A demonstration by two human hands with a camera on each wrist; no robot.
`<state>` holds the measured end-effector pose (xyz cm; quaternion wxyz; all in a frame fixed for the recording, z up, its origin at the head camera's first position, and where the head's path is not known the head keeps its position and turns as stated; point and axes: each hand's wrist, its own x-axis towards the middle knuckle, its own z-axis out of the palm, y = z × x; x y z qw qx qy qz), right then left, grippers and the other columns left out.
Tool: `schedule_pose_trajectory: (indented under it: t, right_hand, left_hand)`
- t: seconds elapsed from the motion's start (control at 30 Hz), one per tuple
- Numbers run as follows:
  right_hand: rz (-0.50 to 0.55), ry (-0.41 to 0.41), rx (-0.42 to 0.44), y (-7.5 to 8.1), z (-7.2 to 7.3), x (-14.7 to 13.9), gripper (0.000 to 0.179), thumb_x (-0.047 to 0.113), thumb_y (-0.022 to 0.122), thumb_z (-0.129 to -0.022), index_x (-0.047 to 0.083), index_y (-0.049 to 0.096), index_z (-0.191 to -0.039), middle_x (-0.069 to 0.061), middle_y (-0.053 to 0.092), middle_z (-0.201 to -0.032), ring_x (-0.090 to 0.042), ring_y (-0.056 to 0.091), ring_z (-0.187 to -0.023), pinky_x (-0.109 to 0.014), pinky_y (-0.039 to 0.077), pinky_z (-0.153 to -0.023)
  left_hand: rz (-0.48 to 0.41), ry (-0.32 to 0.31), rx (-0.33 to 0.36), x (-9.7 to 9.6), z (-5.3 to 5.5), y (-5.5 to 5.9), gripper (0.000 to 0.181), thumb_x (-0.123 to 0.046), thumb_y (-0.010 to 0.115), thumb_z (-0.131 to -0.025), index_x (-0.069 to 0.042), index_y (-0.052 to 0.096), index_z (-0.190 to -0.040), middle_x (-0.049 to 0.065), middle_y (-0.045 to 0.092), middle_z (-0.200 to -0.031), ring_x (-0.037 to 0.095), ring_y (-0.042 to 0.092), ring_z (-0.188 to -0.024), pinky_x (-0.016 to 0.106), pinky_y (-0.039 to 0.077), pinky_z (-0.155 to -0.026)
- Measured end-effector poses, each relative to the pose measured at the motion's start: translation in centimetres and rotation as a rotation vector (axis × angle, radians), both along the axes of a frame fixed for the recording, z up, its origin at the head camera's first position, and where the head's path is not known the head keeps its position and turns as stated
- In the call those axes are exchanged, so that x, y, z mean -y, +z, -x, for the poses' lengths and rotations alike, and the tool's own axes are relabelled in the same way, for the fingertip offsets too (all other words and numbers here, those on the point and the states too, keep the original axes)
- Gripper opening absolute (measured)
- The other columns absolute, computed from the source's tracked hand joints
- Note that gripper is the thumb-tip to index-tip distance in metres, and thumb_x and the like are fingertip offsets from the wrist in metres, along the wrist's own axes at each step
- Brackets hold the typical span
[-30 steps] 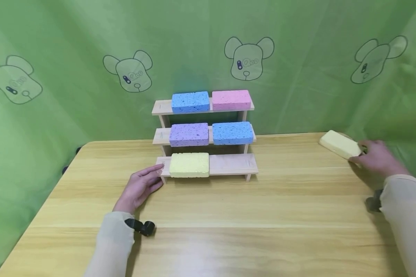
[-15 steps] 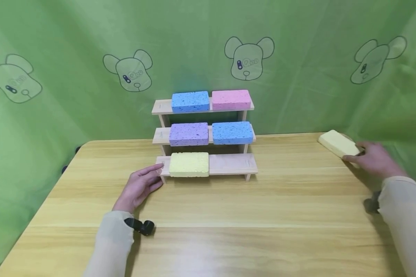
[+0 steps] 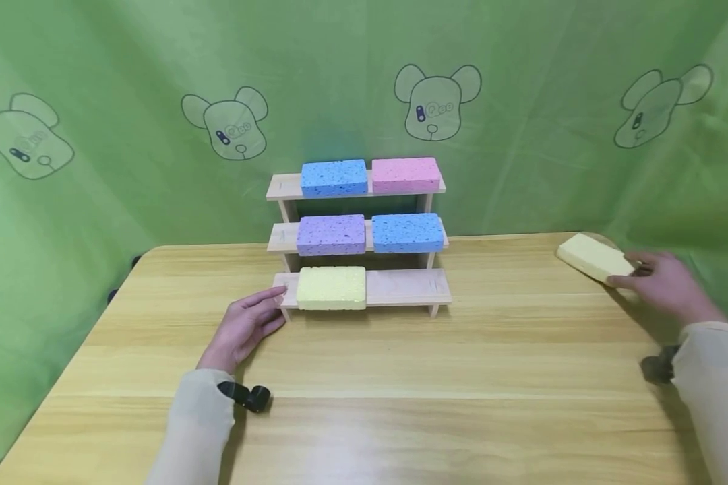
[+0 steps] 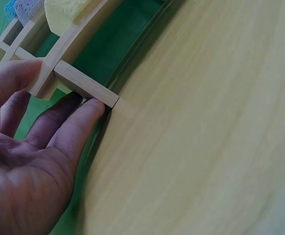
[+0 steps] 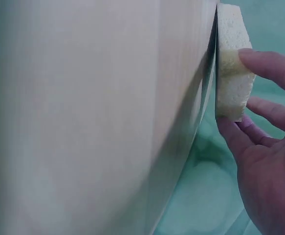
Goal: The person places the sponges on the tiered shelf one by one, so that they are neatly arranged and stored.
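Observation:
A three-step wooden display rack (image 3: 408, 285) stands toward the table's back. My left hand (image 3: 243, 330) grips the left end of its bottom step; in the left wrist view one finger lies on the step and other fingertips (image 4: 96, 105) touch the leg below. Far to the right, my right hand (image 3: 667, 286) pinches the near end of a yellow sponge (image 3: 594, 257) between thumb and fingers. The right wrist view shows that sponge (image 5: 232, 83) edge-on, close above or on the tabletop; I cannot tell which. Another yellow sponge (image 3: 331, 288) lies on the bottom step's left half.
The middle step bears a purple sponge (image 3: 330, 234) and a blue sponge (image 3: 408, 232). On the top step lie another blue sponge (image 3: 334, 177) and a pink sponge (image 3: 405, 174). A green curtain (image 3: 340, 81) hangs behind the wooden table (image 3: 364, 391).
The right hand and its yellow sponge have shifted slightly, with the sponge's far end now a little nearer to me. My left hand and the rack have stayed in place.

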<state>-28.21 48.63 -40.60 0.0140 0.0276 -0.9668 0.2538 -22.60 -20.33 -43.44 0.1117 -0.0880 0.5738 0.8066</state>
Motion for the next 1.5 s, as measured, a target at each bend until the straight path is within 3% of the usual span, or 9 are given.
schedule_pose_trajectory:
  t: [0.13, 0.27, 0.4, 0.6, 1.03, 1.23, 1.5]
  right_hand:
    - [0.003, -0.002, -0.007, 0.6, -0.4, 0.7, 0.079, 0.041, 0.067, -0.093, -0.014, 0.037, -0.140, -0.044, 0.044, -0.125, -0.057, 0.042, -0.110, -0.070, 0.035, -0.087]
    - [0.010, 0.001, 0.029, 2.2, -0.5, 1.8, 0.080, 0.045, 0.066, -0.093, -0.010, 0.036, -0.143, -0.047, 0.026, -0.137, -0.066, 0.026, -0.119, -0.078, 0.024, -0.090]
    - [0.002, 0.011, 0.043, 3.5, -0.8, 3.1, 0.082, 0.047, 0.066, -0.092, -0.006, 0.035, -0.147, -0.047, 0.018, -0.142, -0.068, 0.021, -0.121, -0.080, 0.022, -0.089]
    - [0.040, 0.049, 0.071, 3.9, -1.3, 4.6, 0.083, 0.045, 0.068, -0.091, -0.003, 0.033, -0.149, -0.044, 0.015, -0.145, -0.068, 0.019, -0.123, -0.081, 0.021, -0.089]
    - [0.079, 0.119, 0.010, 4.2, -2.7, 7.6, 0.072, 0.034, 0.073, -0.089, -0.001, 0.042, -0.144, -0.036, 0.022, -0.149, -0.064, 0.019, -0.129, -0.083, 0.016, -0.093]
    - [0.117, 0.152, -0.017, 4.3, -3.4, 8.5, 0.069, 0.025, 0.076, -0.088, -0.002, 0.044, -0.142, -0.033, 0.033, -0.144, -0.061, 0.027, -0.126, -0.081, 0.020, -0.095]
    - [0.178, 0.157, -0.028, 3.9, -3.8, 9.1, 0.070, 0.021, 0.078, -0.086, -0.003, 0.044, -0.143, -0.030, 0.036, -0.143, -0.056, 0.031, -0.127, -0.077, 0.021, -0.101]
  left_hand:
    - [0.010, 0.001, -0.004, 0.1, 0.0, 0.0, 0.041, -0.003, 0.064, -0.094, 0.003, 0.056, -0.134, 0.021, 0.041, -0.147, 0.029, 0.056, -0.120, 0.037, 0.050, -0.099]
    - [0.004, 0.008, -0.006, 0.1, 0.0, 0.0, 0.036, -0.003, 0.065, -0.094, 0.000, 0.061, -0.130, 0.020, 0.041, -0.147, 0.027, 0.057, -0.119, 0.037, 0.050, -0.099]
    - [-0.009, 0.007, -0.006, -0.1, 0.0, -0.1, 0.029, -0.004, 0.065, -0.094, -0.006, 0.068, -0.122, 0.020, 0.042, -0.147, 0.026, 0.059, -0.116, 0.038, 0.051, -0.098]
    - [-0.016, 0.015, -0.001, -0.3, -0.1, -0.2, 0.024, -0.003, 0.064, -0.094, -0.011, 0.073, -0.115, 0.020, 0.043, -0.147, 0.026, 0.060, -0.114, 0.039, 0.051, -0.098]
    - [0.010, 0.002, -0.006, -0.1, -0.1, -0.1, 0.030, -0.005, 0.065, -0.094, -0.006, 0.067, -0.125, 0.021, 0.042, -0.147, 0.028, 0.057, -0.118, 0.038, 0.051, -0.098]
    - [0.008, 0.004, -0.006, -0.2, -0.2, 0.0, 0.030, -0.005, 0.066, -0.094, -0.007, 0.067, -0.124, 0.021, 0.042, -0.147, 0.027, 0.057, -0.118, 0.037, 0.051, -0.098]
    - [0.000, 0.013, -0.002, -0.3, -0.2, 0.0, 0.028, -0.004, 0.066, -0.094, -0.008, 0.070, -0.121, 0.020, 0.042, -0.147, 0.027, 0.058, -0.117, 0.037, 0.051, -0.097]
